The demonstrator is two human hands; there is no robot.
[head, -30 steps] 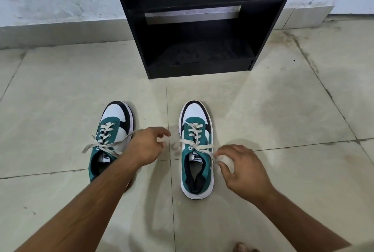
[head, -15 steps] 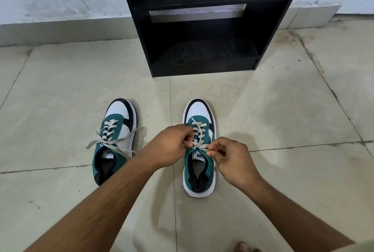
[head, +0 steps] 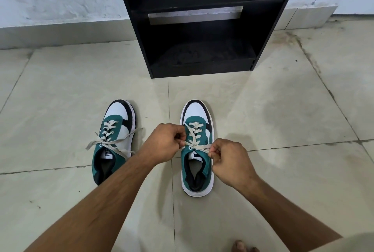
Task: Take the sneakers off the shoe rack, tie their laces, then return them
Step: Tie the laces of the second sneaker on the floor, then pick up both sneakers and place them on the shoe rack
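Beige tiled floor (head: 283, 170) carries both sneakers; left hand (head: 165, 145) & right hand (head: 228, 157) pinch white laces (head: 195, 144) of teal-white sneaker at 3 o'clock (head: 197, 150), pulling apart to tighten.

head cam, fwd-down, close over floor (head: 283, 110)

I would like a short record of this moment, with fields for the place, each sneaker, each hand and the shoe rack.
place: tiled floor, in front of a pale wall
shoe rack: black, open shelves, no shoes visible on them
left sneaker: on the floor, lace ends lying loose, no bow
right sneaker: on the floor, toe towards the rack
left hand: grip closed on one end of the right sneaker's lace
right hand: grip closed on the other end
stage: tying begun, no finished bow visible
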